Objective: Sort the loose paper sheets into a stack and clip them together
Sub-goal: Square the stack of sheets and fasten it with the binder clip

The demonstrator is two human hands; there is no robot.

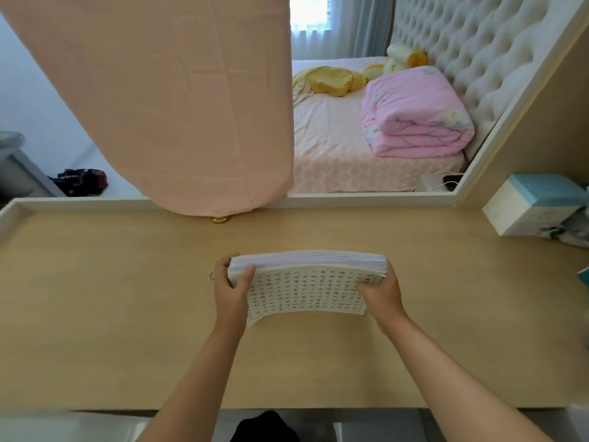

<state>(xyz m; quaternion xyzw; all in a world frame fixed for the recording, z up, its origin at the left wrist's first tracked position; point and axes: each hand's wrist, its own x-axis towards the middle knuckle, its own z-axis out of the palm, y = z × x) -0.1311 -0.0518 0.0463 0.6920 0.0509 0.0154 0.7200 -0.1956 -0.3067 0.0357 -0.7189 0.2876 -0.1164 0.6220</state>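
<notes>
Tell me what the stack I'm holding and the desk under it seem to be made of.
The paper stack looks like thin matte white paper: it bows and shows many fine sheet edges. The desk looks like pale wood or wood-look laminate, smooth with faint grain; I cannot tell which.

Bare left hand, bare right hand, both forearms bare to the frame edge, dark garment below the grip.
</notes>
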